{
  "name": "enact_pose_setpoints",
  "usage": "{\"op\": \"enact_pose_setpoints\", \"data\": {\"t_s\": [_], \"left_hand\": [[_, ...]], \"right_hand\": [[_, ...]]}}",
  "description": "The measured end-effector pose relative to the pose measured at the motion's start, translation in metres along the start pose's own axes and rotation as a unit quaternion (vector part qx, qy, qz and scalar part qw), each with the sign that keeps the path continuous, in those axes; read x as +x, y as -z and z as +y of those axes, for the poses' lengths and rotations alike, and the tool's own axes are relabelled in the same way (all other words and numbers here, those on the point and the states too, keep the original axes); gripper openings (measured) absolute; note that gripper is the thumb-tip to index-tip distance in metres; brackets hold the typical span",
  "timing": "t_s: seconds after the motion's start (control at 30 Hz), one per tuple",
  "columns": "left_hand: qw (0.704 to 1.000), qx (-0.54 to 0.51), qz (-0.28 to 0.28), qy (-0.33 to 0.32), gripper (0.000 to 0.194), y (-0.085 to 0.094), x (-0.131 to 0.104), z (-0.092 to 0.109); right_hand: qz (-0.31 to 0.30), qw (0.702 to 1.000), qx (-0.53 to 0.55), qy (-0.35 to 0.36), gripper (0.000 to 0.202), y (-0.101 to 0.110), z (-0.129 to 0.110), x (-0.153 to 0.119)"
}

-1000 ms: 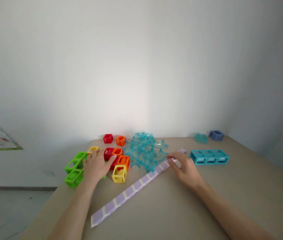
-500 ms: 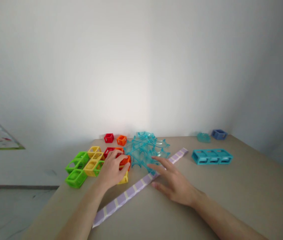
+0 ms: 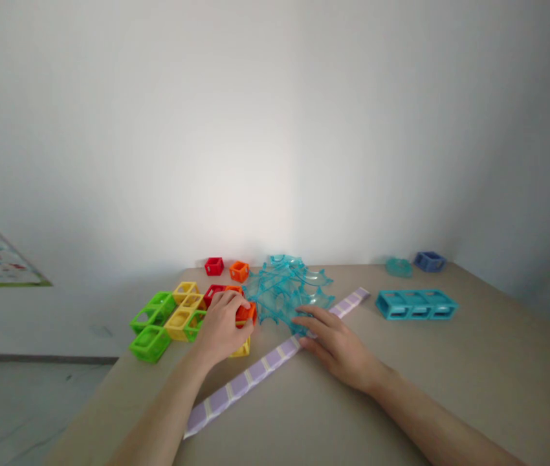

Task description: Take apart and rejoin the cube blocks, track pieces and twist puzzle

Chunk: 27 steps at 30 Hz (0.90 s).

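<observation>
My left hand (image 3: pixel 224 325) is curled over the red and orange open-frame cubes, its fingers closed around an orange cube (image 3: pixel 246 314). Beside that hand are yellow cubes (image 3: pixel 178 323) and green cubes (image 3: pixel 151 343). My right hand (image 3: pixel 336 345) rests its bent fingertips at the lower right edge of a pile of clear teal curved pieces (image 3: pixel 279 288); whether it pinches one is hidden. A purple strip with pale bands (image 3: pixel 248 380) runs diagonally across the table, passing beneath the right fingers.
A row of joined teal cubes (image 3: pixel 417 305) lies to the right. Behind it are a clear teal piece (image 3: pixel 398 266) and a blue cube (image 3: pixel 429 261). A red cube (image 3: pixel 214 266) and an orange one (image 3: pixel 239 271) stand by the wall. The table (image 3: pixel 493 362) has a left edge.
My left fingers have closed in on the orange cube. The right hand's fingers have drawn closer together, with the thumb raised toward the teal pile. The view has shifted slightly.
</observation>
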<state>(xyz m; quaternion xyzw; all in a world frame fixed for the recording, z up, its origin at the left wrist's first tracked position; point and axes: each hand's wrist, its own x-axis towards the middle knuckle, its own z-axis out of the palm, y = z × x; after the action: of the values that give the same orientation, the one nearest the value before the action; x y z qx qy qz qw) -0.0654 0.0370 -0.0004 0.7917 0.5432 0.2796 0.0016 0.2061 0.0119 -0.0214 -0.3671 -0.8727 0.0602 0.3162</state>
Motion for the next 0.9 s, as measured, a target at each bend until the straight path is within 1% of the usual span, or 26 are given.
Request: {"op": "enact_pose_setpoints", "data": {"t_s": [0.17, 0.27, 0.4, 0.47, 0.6, 0.8, 0.9], "left_hand": [[1.000, -0.008, -0.014, -0.009, 0.015, 0.004, -0.001, 0.001], [1.000, -0.003, -0.013, -0.012, 0.016, 0.004, -0.002, 0.001], [1.000, 0.004, -0.008, -0.012, 0.010, 0.002, -0.002, 0.001], [1.000, 0.004, -0.005, -0.011, 0.005, 0.001, -0.002, 0.001], [1.000, 0.001, -0.002, -0.006, 0.004, -0.001, -0.001, 0.000], [1.000, -0.002, -0.006, -0.004, 0.005, 0.001, -0.001, 0.004], [1.000, 0.004, -0.003, 0.005, 0.006, 0.001, -0.001, 0.006]], "right_hand": [[-0.004, 1.000, -0.010, -0.010, 0.033, 0.001, 0.001, 0.001], [0.000, 1.000, -0.012, -0.012, 0.032, 0.001, 0.001, 0.002], [0.015, 1.000, -0.017, -0.013, 0.033, -0.001, 0.005, 0.003], [0.027, 0.999, -0.021, -0.021, 0.032, -0.004, 0.007, 0.005], [0.058, 0.997, -0.027, -0.045, 0.031, -0.014, 0.011, 0.010], [0.039, 0.996, -0.049, -0.059, 0.034, -0.026, 0.015, 0.016], [0.051, 0.994, -0.053, -0.081, 0.033, -0.027, 0.021, 0.018]]}}
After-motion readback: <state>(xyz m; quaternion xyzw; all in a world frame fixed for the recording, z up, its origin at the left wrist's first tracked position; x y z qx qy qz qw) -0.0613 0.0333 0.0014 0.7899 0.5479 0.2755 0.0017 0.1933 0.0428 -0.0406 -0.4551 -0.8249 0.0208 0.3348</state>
